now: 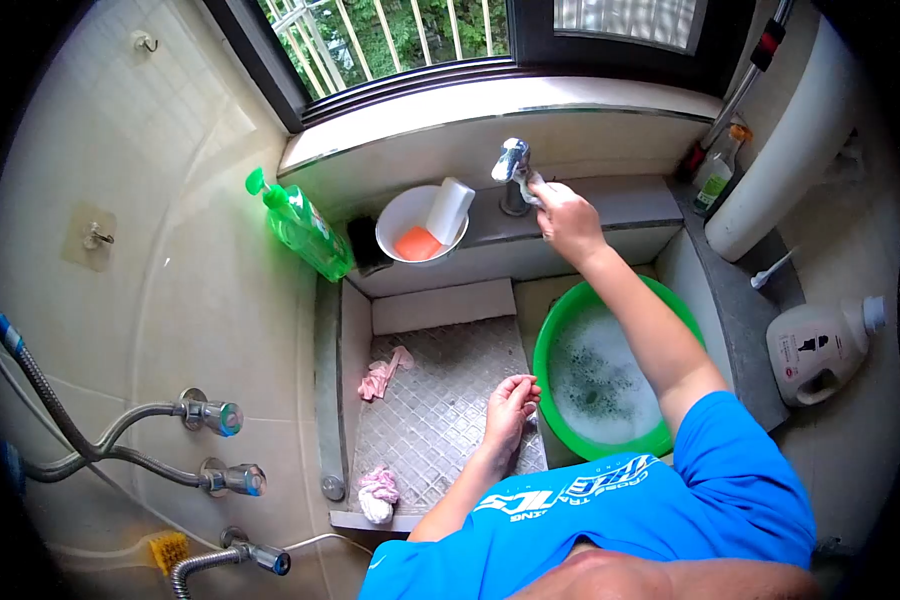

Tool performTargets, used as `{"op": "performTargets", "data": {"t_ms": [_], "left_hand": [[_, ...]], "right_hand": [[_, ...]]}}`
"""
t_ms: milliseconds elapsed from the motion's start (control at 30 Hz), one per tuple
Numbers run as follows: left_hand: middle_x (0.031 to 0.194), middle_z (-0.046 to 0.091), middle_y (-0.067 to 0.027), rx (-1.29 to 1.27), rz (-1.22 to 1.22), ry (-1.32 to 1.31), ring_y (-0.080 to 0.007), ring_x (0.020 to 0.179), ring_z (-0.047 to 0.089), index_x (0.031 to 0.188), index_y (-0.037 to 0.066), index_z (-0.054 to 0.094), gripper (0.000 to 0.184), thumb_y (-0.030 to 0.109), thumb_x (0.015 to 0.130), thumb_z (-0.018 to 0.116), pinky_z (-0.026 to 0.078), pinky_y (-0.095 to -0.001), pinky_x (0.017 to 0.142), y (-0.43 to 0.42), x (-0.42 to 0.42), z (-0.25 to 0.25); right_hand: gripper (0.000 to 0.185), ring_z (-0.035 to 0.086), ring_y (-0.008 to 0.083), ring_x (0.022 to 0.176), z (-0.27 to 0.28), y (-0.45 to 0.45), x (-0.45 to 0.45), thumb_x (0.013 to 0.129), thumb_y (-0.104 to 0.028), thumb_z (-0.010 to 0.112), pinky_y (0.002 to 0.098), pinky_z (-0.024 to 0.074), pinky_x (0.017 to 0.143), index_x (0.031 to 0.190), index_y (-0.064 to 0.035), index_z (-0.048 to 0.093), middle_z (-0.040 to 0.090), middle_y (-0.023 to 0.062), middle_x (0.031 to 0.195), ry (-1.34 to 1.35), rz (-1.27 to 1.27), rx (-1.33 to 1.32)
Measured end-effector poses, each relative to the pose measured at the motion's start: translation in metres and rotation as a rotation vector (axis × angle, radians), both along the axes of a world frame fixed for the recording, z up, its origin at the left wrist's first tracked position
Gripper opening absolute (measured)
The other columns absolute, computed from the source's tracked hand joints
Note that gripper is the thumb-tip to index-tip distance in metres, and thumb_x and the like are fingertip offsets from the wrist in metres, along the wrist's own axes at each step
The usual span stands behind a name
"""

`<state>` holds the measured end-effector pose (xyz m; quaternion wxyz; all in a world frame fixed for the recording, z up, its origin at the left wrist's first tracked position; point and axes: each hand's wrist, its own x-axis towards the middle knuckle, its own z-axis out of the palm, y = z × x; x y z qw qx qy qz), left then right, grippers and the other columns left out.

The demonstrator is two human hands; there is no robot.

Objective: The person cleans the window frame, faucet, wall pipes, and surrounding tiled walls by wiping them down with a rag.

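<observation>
My right hand (572,224) reaches up to the chrome faucet (511,160) on the back ledge. Its fingers are closed on a small, wet-looking white cloth (533,190) pressed against the faucet's side; part of the cloth is hidden by the hand. Below my right forearm stands a green basin (541,372) of sudsy water, with white foam (600,385) on the surface. Close to the basin's left rim is my left hand (510,405), thumb and fingers drawn together, with nothing visible in them.
A white bowl (395,215) holding an orange item and a white block sits on the ledge beside a green pump bottle (305,230). Pink gloves (385,375) and a pink-white bundle (378,494) lie on the sink floor. A detergent jug (820,350) stands right.
</observation>
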<state>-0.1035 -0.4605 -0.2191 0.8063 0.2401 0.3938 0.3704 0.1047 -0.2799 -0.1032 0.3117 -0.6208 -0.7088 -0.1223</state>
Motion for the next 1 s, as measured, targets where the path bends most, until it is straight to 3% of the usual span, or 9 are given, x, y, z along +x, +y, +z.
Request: {"op": "performTargets", "data": {"t_ms": [200,367,400,467,567,700,733,867,1000], "left_hand": [[0.085,0.063,-0.0016,-0.049,0.015,-0.059,-0.0095,0.076,0.058,0.099,0.009,0.059,0.013,0.019,0.091,0.056,0.044,-0.0224,0.065,0.0,-0.003,0.002],[0.085,0.062,-0.002,-0.081,0.006,-0.068,-0.0108,0.077,0.058,0.1,0.008,0.058,0.014,0.018,0.092,0.054,0.045,-0.024,0.067,-0.002,-0.004,0.006],[0.085,0.062,-0.002,-0.083,-0.004,-0.063,-0.0108,0.077,0.058,0.1,0.008,0.058,0.014,0.018,0.092,0.054,0.045,-0.024,0.067,-0.001,-0.005,0.006],[0.086,0.062,-0.0024,-0.091,0.013,-0.106,-0.0113,0.076,0.058,0.101,0.008,0.058,0.014,0.018,0.092,0.053,0.046,-0.0241,0.067,-0.001,-0.005,0.007],[0.085,0.061,-0.0029,-0.104,0.008,-0.1,-0.012,0.076,0.058,0.101,0.007,0.058,0.014,0.017,0.092,0.053,0.046,-0.0242,0.066,-0.001,-0.004,0.007],[0.085,0.061,-0.0037,-0.12,0.015,-0.09,-0.0129,0.076,0.058,0.102,0.005,0.057,0.015,0.017,0.092,0.053,0.047,-0.0249,0.066,0.001,-0.007,-0.002],[0.085,0.061,-0.0037,-0.121,0.022,-0.099,-0.013,0.076,0.058,0.102,0.006,0.057,0.015,0.017,0.092,0.053,0.047,-0.0251,0.066,0.001,-0.008,-0.003],[0.085,0.061,-0.0039,-0.114,0.033,-0.067,-0.0134,0.077,0.058,0.101,0.006,0.056,0.014,0.016,0.092,0.053,0.046,-0.0253,0.066,0.004,-0.011,-0.002],[0.085,0.06,-0.0037,-0.118,0.043,-0.082,-0.0132,0.079,0.057,0.101,0.006,0.056,0.014,0.016,0.092,0.052,0.045,-0.0253,0.066,0.004,-0.01,0.002]], "right_hand": [[0.037,0.059,0.0344,0.099,-0.013,-0.025,-0.008,0.075,0.001,0.063,0.0359,0.0474,0.086,0.111,-0.008,0.062,0.06,0.018,0.11,0.549,0.134,0.251],[0.031,0.059,0.0068,0.085,-0.035,-0.042,0.012,0.079,0.006,0.061,0.0222,0.0483,0.076,0.109,-0.0009,0.063,0.067,0.0038,0.097,1.078,0.259,0.139],[0.031,0.06,0.0088,0.085,-0.042,-0.042,0.026,0.078,0.006,0.062,0.0228,0.0492,0.076,0.108,-0.0002,0.064,0.067,0.0051,0.097,1.168,0.284,0.05],[0.031,0.062,0.0093,0.083,-0.034,-0.041,0.053,0.076,0.005,0.062,0.0231,0.0503,0.074,0.107,0.0003,0.064,0.067,0.0058,0.095,1.243,0.213,-0.108],[0.031,0.062,0.0116,0.083,-0.005,-0.009,0.071,0.079,-0.005,0.065,0.027,0.0506,0.075,0.109,0.0027,0.062,0.067,0.008,0.096,1.093,0.15,0.064],[0.029,0.061,0.0106,0.081,0.032,0.059,0.074,0.087,-0.022,0.063,0.0253,0.05,0.07,0.107,-0.0012,0.063,0.066,0.0068,0.092,1.299,0.372,-0.165],[0.028,0.061,0.0109,0.08,0.028,0.08,0.072,0.086,-0.025,0.064,0.0257,0.0504,0.069,0.104,-0.0039,0.064,0.066,0.0057,0.09,1.341,0.517,-0.204],[0.029,0.058,0.0091,0.082,-0.024,0.143,0.062,0.091,-0.024,0.058,0.0246,0.0469,0.075,0.108,-0.0015,0.063,0.065,0.0015,0.093,1.189,0.311,-0.583],[0.029,0.057,0.0088,0.077,-0.013,0.113,0.057,0.089,-0.026,0.059,0.0254,0.0464,0.069,0.102,-0.001,0.067,0.066,0.0036,0.087,1.135,0.348,-0.438]]}}
